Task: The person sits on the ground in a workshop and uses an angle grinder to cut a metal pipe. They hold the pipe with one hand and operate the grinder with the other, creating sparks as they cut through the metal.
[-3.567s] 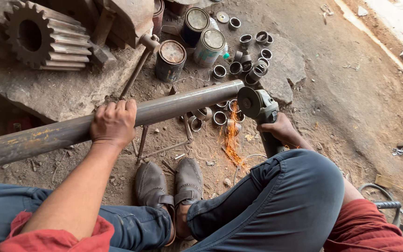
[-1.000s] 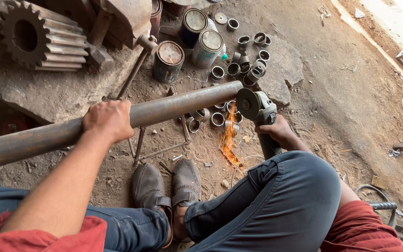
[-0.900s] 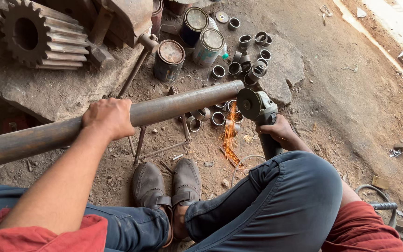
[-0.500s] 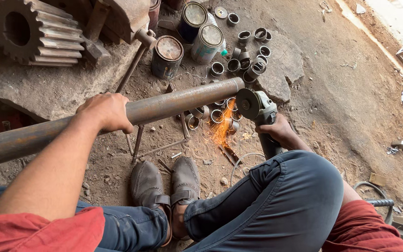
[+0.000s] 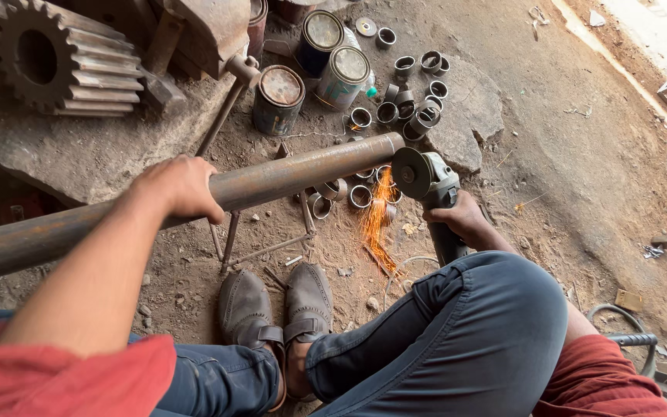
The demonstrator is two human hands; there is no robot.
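Left hand [image 5: 175,185] clamped on steel pipe [image 5: 287,174] to steady it; right hand [image 5: 461,220] wrapped round angle grinder [image 5: 426,181] cutting its end, sparks [image 5: 376,224] falling

The left hand [image 5: 175,185] grips over a long rusty steel pipe [image 5: 287,171] that lies across a thin metal stand. At the pipe's far end the right hand [image 5: 461,220] holds an angle grinder [image 5: 426,179], its disc against the pipe's end, with orange sparks [image 5: 374,224] falling below the pipe. Beyond the pipe lie cut metal rings [image 5: 418,120], three paint tins [image 5: 278,96] and a large toothed gear [image 5: 52,58].
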